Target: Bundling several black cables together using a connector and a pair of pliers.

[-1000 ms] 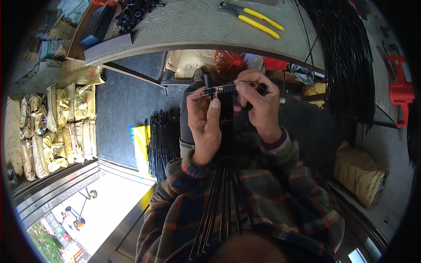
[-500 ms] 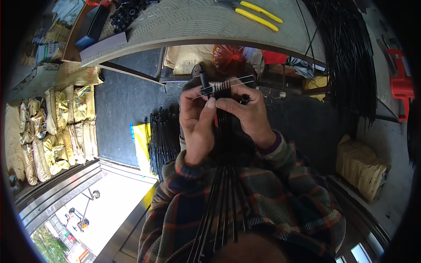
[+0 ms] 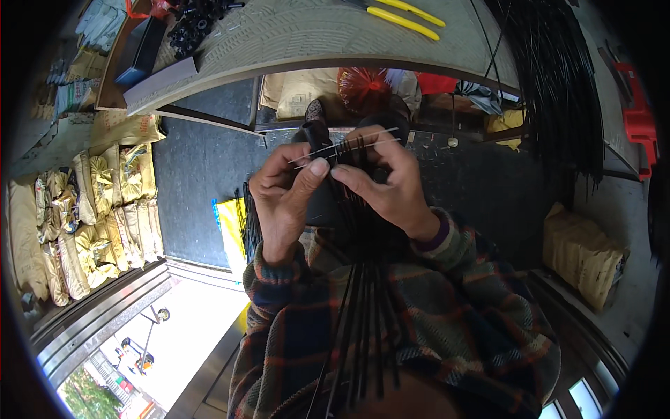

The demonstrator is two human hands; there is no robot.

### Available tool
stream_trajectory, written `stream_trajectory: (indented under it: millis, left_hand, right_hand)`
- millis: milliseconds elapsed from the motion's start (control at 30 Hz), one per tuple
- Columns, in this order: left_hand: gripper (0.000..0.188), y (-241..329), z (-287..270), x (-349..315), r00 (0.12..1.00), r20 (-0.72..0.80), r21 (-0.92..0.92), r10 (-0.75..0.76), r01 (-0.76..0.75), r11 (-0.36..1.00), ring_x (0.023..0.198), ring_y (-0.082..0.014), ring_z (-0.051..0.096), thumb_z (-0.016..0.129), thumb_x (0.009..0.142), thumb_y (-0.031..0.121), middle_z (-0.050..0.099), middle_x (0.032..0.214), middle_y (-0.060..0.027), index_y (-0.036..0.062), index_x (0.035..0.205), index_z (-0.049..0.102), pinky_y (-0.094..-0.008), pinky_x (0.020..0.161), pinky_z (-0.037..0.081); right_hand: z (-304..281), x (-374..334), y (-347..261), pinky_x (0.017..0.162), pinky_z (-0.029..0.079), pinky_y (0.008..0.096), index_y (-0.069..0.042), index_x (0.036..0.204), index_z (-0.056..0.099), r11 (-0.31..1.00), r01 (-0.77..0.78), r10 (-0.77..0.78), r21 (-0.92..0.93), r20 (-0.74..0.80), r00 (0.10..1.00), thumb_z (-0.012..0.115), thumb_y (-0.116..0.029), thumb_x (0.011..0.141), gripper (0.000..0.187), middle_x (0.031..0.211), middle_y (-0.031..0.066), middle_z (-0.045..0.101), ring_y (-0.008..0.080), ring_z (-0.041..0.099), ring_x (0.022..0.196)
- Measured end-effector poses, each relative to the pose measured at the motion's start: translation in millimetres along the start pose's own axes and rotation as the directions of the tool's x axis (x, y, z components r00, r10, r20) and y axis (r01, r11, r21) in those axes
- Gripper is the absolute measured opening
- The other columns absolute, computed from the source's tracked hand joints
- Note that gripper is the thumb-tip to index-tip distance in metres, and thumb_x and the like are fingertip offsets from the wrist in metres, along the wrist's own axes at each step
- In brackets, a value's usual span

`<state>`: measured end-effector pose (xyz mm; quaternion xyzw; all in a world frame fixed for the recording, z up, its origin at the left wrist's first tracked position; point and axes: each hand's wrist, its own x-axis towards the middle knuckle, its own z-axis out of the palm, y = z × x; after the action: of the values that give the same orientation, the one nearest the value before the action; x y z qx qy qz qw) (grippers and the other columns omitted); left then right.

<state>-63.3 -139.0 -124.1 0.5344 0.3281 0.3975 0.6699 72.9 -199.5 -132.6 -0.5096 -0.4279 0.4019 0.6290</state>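
My left hand (image 3: pixel 283 188) is closed in a pinch at a black tubular piece (image 3: pixel 316 136) and the left part of two thin metal wires (image 3: pixel 388 131). Close beside it, my right hand (image 3: pixel 394 185) grips the upper ends of a bunch of thin black rods (image 3: pixel 362 300). The wires run crosswise past those rod ends; whether they pass through them is too small to tell. The rods hang down between my hands and over my plaid top. My right fingers partly hide the rod ends.
Ahead stands a worktable (image 3: pixel 314 42) with yellow-handled pliers (image 3: pixel 405 21), small black parts (image 3: pixel 192 31) and a large bundle of black rods (image 3: pixel 562 84) over its right side. More rods (image 3: pixel 250 223) stand by a yellow bag (image 3: pixel 232 227). Wrapped packages (image 3: pixel 98 209) are stacked left.
My left hand has moved left and slightly down, away from the right hand's rods. The black tubular piece has moved left too, and more wire shows between the hands.
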Motion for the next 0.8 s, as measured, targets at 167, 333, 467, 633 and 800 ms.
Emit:
stream_trajectory:
  millis: [167,333,467,633,800]
  left_hand:
    - [0.025,-19.5,3.7,-3.4,0.999,-0.048,-0.144,-0.015,0.008,0.990,0.080,-0.0124,0.055,0.056,0.084,0.013,0.060,0.091,-0.0088,-0.0039,0.102,0.053,-0.0240,0.077,0.042]
    - [0.025,-21.6,1.3,-4.7,0.998,-0.066,-0.207,-0.001,-0.013,0.978,0.082,-0.0136,0.056,0.055,0.084,0.013,0.060,0.092,-0.0095,-0.0042,0.103,0.053,-0.0253,0.080,0.042]
    - [0.026,-21.6,7.0,-6.3,0.997,-0.067,-0.208,0.029,-0.042,0.977,0.082,-0.0138,0.056,0.055,0.084,0.015,0.060,0.090,-0.0091,-0.0042,0.102,0.053,-0.0256,0.078,0.043]
    - [0.026,-26.2,14.0,-8.9,0.990,-0.132,-0.238,0.049,-0.080,0.968,0.080,-0.0130,0.056,0.054,0.086,0.017,0.060,0.089,-0.0085,-0.0036,0.102,0.054,-0.0245,0.075,0.043]
    - [0.028,-32.5,18.2,-7.1,0.984,-0.158,-0.288,0.086,-0.130,0.949,0.079,-0.0085,0.053,0.055,0.085,0.016,0.061,0.088,-0.0062,-0.0048,0.104,0.055,-0.0217,0.075,0.041]
  right_hand:
    - [-0.5,-0.5,9.0,0.066,0.040,0.0191,0.003,0.090,0.056,0.974,-0.084,0.075,0.210,0.053,0.996,0.063,-0.008,0.078,0.017,0.083,0.0009,0.054,0.0056,0.050,0.075]
    - [-6.0,3.5,5.0,0.063,0.039,0.0198,0.002,0.088,0.058,0.982,-0.025,0.001,0.187,0.124,0.992,0.065,-0.012,0.078,0.018,0.081,0.0007,0.054,0.0062,0.049,0.073]
    - [-6.3,3.0,7.8,0.063,0.038,0.0199,0.003,0.087,0.059,0.991,0.059,-0.078,0.124,0.154,0.985,0.064,-0.014,0.079,0.019,0.080,0.0018,0.056,0.0059,0.049,0.071]
    - [-5.0,2.4,6.1,0.058,0.038,0.0192,0.002,0.084,0.060,0.991,-0.061,0.047,0.115,0.115,0.992,0.067,-0.015,0.077,0.020,0.072,-0.0003,0.056,0.0045,0.048,0.065]
    - [-5.9,6.1,10.6,0.053,0.037,0.0187,0.001,0.081,0.061,0.954,-0.176,0.141,0.243,0.154,0.978,0.069,-0.015,0.075,0.019,0.067,-0.0017,0.056,0.0032,0.047,0.063]
